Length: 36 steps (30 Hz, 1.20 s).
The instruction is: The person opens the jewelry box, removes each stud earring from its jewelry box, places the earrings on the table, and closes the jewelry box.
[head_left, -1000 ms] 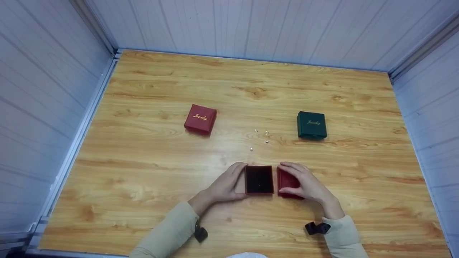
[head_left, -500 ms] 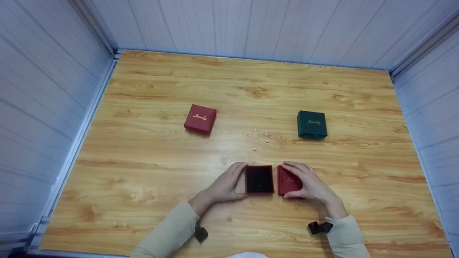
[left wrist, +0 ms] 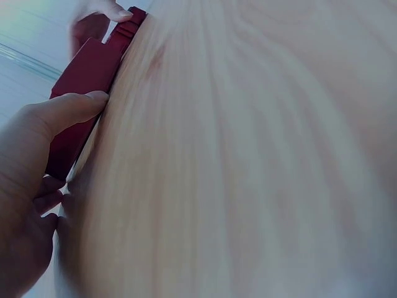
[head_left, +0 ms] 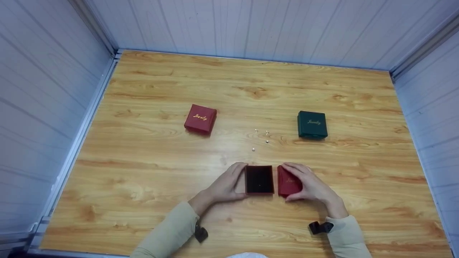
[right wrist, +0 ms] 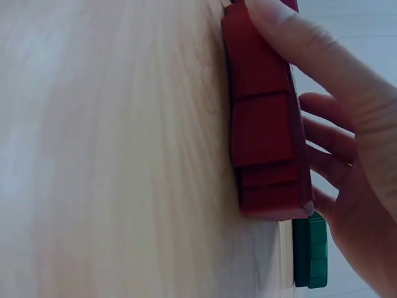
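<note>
My left hand (head_left: 225, 183) holds the left side of an open red jewelry box base (head_left: 259, 166), thumb at the near edge and fingers at the far edge. Its inside is black, with a tiny bright dot in it. Just to the right, apart by a narrow gap, my right hand (head_left: 315, 186) grips a red jewelry box lid (head_left: 287, 182) with gold lettering, partly hidden by the fingers. The right wrist view shows the lid's stepped red side (right wrist: 263, 124) low on the table. In the left wrist view, my thumb (left wrist: 77, 110) presses the base's side.
Beyond the hands lie several tiny shiny pieces, including a pale round one (head_left: 253, 149) and a darker one (head_left: 267, 141). A closed red jewelry box (head_left: 200, 119) stands at the left, a closed green one (head_left: 312, 124) at the right. White panels (head_left: 247, 28) enclose the table.
My right hand has slid slightly right over the lid, uncovering some lettering. The pale round piece nearest the hands has shifted slightly right. The left hand and the base stay put.
</note>
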Tool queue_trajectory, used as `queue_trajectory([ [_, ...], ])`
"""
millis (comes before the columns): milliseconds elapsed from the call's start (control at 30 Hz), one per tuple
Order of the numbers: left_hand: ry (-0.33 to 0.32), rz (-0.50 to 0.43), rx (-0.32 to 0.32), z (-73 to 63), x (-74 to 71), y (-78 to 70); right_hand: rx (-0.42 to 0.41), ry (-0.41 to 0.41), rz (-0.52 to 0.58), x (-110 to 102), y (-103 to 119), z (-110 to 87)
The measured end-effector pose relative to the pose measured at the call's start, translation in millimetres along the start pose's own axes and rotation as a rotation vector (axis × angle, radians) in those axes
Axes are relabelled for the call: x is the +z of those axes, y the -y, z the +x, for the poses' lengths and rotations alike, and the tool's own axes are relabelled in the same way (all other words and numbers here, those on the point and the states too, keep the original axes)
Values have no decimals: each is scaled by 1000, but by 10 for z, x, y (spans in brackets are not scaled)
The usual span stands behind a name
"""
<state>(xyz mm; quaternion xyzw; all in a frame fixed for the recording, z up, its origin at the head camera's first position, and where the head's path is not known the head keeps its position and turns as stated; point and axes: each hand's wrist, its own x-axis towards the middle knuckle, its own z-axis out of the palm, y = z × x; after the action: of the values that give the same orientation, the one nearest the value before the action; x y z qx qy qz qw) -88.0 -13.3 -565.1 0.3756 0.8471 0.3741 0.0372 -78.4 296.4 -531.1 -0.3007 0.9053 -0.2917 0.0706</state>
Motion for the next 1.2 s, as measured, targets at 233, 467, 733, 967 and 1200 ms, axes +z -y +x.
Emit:
queue_trajectory([
  [233, -2, -1, 3, -2, 11, 5, -2, -3, -11, 6, -6, -1],
  [467, 0, -8, 1, -6, 15, 12, -46, -39, -19, 6, -18, 26],
  [733, -12, 4, 15, -5, 21, 23, -42, -42, 5, -37, 35, 67],
  [967, -7, 3, 8, 4, 12, 12, -42, -26, 8, -85, 97, 90],
  [1200, -4, 7, 5, 2, 13, 18, -63, -28, 2, -134, 173, 104],
])
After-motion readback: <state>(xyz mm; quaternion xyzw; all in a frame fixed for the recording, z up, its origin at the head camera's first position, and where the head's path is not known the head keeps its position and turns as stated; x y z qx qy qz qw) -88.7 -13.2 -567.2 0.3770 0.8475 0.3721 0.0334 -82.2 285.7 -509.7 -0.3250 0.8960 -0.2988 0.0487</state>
